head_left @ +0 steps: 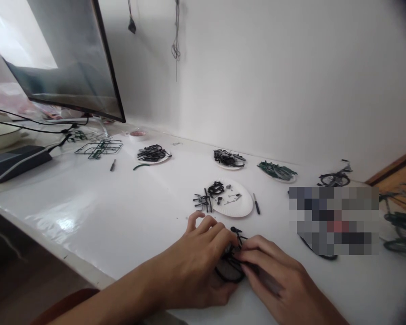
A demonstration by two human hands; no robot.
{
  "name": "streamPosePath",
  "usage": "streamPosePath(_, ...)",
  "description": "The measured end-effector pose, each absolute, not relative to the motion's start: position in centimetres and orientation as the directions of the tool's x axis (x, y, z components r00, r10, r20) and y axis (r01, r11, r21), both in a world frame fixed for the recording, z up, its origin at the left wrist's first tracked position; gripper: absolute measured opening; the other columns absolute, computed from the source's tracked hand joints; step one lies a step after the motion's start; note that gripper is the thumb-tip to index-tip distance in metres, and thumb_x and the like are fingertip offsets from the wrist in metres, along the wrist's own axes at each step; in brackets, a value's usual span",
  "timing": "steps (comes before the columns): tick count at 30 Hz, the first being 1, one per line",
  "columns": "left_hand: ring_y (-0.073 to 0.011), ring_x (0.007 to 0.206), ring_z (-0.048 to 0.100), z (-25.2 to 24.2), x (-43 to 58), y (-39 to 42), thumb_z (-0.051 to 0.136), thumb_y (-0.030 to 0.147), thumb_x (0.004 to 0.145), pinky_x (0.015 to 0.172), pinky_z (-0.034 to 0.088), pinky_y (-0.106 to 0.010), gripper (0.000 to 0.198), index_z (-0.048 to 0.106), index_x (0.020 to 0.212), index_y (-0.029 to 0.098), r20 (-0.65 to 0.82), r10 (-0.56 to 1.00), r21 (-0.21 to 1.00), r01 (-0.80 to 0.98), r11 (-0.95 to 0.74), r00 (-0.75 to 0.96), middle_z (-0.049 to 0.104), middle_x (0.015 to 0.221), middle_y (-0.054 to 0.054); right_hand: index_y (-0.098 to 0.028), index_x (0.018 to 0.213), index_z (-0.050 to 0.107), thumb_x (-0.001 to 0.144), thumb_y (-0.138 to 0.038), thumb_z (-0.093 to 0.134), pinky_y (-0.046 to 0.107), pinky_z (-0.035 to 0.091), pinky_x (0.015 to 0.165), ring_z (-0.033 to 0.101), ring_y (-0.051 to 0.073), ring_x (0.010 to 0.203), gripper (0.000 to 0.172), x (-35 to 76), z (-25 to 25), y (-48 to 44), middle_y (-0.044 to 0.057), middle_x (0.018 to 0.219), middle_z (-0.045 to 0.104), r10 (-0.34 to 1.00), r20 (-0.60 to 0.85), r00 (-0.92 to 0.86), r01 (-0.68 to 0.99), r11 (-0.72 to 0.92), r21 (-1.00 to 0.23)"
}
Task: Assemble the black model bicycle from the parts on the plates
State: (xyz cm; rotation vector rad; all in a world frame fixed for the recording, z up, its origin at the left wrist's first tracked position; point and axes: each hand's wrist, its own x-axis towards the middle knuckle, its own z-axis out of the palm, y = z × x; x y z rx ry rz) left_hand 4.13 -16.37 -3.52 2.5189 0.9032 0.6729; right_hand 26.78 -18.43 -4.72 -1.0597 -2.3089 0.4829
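Close to the table's front edge, a small black model bicycle (pixel 230 272) is partly covered by my fingers. One dark wheel and the saddle-like end show between my hands. My left hand (pixel 203 257) is closed around its left side, the fingers curled over the top. From the right, my right hand (pixel 279 266) pinches a part of the same model with thumb and fingertips. What sits exactly between those fingertips is hidden. Just beyond my hands lies a white paper plate (pixel 240 208) with small black and grey parts. Several loose black parts (pixel 202 201) lie at its left rim.
A screwdriver (pixel 256 204) is right of the plate. Farther back are plates of black parts (pixel 153 153), more black parts (pixel 227 158) and green parts (pixel 276 170). A finished-looking model bicycle (pixel 334 178) stands back right. Green part frames (pixel 101 148) and a monitor (pixel 74 54) are left.
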Motion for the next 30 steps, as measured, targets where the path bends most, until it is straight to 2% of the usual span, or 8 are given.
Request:
streamPosePath(6,-0.0246,0.104,0.049,-3.43,4.2,-16.33,0.073,0.036,0.075,0.112,0.022,-0.053,0.046,0.047,0.11,0.024,0.27,0.698,0.518,0.511,-0.686,0.663,0.059,0.103,-0.003,-0.024,0.105,0.061,0.093,-0.005,0.048,0.029,0.057,0.081,0.063,0.017,0.095,0.026,26.86,-4.53,-18.36,0.004,0.102,0.059,0.781,0.301,-0.548,0.586,0.615,-0.528)
streamPosePath(14,-0.0245,0.104,0.049,-3.51,4.13,-16.3,0.072,0.036,0.077,0.111,0.021,-0.052,0.043,0.046,0.109,0.024,0.274,0.695,0.533,0.496,-0.685,0.665,0.059,0.104,-0.003,-0.023,0.103,0.063,0.094,-0.007,0.047,0.029,0.057,0.079,0.065,0.017,0.092,0.024,26.86,-4.47,-18.31,0.005,0.1,0.059,0.776,0.302,-0.553,0.598,0.623,-0.504)
streamPosePath(26,-0.0222,0.102,0.048,-3.66,4.1,-16.37,0.073,0.033,0.078,0.109,0.024,-0.044,0.04,0.05,0.11,0.024,0.293,0.678,0.529,0.476,-0.702,0.674,0.059,0.107,-0.002,-0.024,0.106,0.063,0.096,-0.008,0.046,0.03,0.056,0.08,0.062,0.017,0.093,0.025,27.05,-4.97,-18.16,0.005,0.102,0.06,0.77,0.312,-0.556,0.621,0.635,-0.46)
streamPosePath(30,-0.0212,0.102,0.048,-3.55,4.15,-16.5,0.076,0.028,0.074,0.108,0.025,-0.042,0.044,0.05,0.109,0.024,0.289,0.686,0.52,0.492,-0.698,0.668,0.058,0.107,0.0,-0.024,0.104,0.064,0.097,-0.009,0.046,0.03,0.055,0.081,0.062,0.016,0.094,0.024,26.9,-4.7,-18.3,0.004,0.1,0.06,0.792,0.286,-0.54,0.639,0.607,-0.473)
